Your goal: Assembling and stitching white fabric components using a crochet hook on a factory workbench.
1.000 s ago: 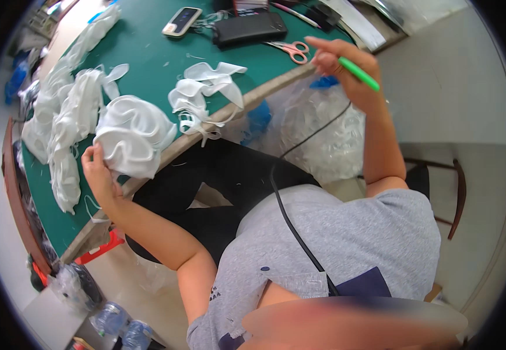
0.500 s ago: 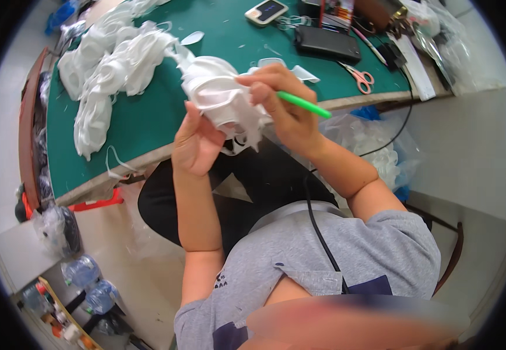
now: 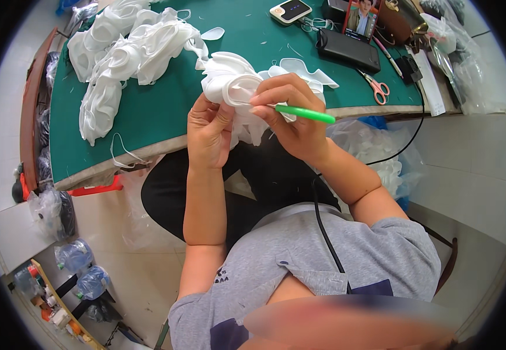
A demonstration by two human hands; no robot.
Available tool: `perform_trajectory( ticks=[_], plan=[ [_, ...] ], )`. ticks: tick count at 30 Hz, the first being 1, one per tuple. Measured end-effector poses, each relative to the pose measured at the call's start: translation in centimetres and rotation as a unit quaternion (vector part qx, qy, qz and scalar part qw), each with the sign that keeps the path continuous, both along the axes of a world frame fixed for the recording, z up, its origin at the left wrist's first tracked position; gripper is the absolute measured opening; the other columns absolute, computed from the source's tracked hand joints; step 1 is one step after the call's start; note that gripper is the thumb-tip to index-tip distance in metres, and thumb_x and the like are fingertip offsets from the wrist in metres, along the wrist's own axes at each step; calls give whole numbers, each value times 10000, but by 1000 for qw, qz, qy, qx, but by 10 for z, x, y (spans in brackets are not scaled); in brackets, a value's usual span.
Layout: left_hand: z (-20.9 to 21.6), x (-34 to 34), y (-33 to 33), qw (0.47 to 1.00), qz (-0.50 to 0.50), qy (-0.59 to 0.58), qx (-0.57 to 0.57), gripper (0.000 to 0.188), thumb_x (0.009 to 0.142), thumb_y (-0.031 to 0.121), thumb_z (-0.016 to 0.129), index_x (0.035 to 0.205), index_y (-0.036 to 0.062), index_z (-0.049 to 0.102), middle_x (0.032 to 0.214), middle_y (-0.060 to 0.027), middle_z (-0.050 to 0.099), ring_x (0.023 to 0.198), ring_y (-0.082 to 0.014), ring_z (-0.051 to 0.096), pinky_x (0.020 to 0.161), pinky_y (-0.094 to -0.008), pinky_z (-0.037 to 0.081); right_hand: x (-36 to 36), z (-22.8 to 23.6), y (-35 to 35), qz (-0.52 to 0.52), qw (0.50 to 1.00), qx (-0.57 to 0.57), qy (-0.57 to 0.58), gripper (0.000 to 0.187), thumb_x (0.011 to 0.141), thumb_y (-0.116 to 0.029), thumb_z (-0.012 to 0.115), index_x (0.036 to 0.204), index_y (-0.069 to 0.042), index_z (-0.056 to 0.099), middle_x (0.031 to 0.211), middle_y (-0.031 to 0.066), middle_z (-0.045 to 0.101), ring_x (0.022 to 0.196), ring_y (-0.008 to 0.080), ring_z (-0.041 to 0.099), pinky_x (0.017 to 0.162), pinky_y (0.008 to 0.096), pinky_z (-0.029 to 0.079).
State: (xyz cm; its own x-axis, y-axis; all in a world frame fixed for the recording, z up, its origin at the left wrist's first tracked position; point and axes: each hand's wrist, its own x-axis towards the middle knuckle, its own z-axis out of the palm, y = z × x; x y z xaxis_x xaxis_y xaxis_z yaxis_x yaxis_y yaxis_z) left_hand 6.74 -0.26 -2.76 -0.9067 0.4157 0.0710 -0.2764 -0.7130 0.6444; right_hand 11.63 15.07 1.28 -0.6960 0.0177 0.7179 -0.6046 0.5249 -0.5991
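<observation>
My left hand (image 3: 209,133) pinches the near edge of a white fabric piece (image 3: 229,67) with soft, rounded cup shapes, above the table's front edge. Between the fingers of my right hand (image 3: 299,119) is a slim green-handled tool (image 3: 304,113) with a thin metal tip. That tip points left and meets the rolled rim of the cup, close to my left thumb. White cloth hangs down beneath both hands. On the left of the table a long heap of similar white cup pieces (image 3: 102,105) joins the held one by a narrow strip.
The green table (image 3: 165,116) carries pink-handled scissors (image 3: 376,90), a black case (image 3: 346,49), a phone (image 3: 361,20) showing a picture and a small white device (image 3: 291,10). A black cable (image 3: 407,140) runs off the right side. Below it sits a plastic bag (image 3: 381,157) of white pieces.
The held fabric has been turned, so a round cup rim now faces up. My left thumb has moved onto its edge, and the tool lies flatter, tip against the rim. The whole view has shifted slightly.
</observation>
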Motion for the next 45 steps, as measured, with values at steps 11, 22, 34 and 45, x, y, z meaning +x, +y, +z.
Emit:
perform_trajectory(
  ticks=[11, 22, 34, 45],
  plan=[
    [-5, -4, -11, 1000, 15, 0, 15, 275, 833, -27, 633, 1108, -17, 622, 1083, -104, 656, 937, -159, 613, 858, -282, 475, -14, -2, 38, -153, 971, 60, 173, 53, 905, -14, 569, 957, -7, 576, 929, 155, 682, 800, 232, 670, 695, 304, 543],
    [-4, -26, -17, 852, -167, -216, 446, 154, 939, 172, 484, 864, 40, 510, 1444, -176, 366, 656, -162, 573, 705, -328, 490, 1, 1, 84, -198, 959, -188, 71, 143, 949, -125, 557, 995, 10, 545, 949, 164, 678, 801, 205, 677, 760, 309, 555],
    [-4, -26, -14, 934, -89, -112, 326, 248, 1012, 196, 334, 929, -10, 447, 1512, -257, 184, 489, -99, 452, 472, -241, 389, 44, 36, 86, 524, 616, -588, -28, 56, 876, -105, 557, 844, -99, 511, 728, 52, 625, 556, 155, 550, 562, 300, 456],
    [-4, -22, -19, 938, -202, -117, 256, 436, 1030, 249, 252, 1343, -4, 419, 1531, -255, 102, 372, -48, 323, 346, -189, 267, -12, -6, 125, -42, 891, -451, -6, 224, 947, -216, 558, 941, 7, 573, 954, 165, 643, 880, 243, 646, 841, 367, 537]
  ],
)
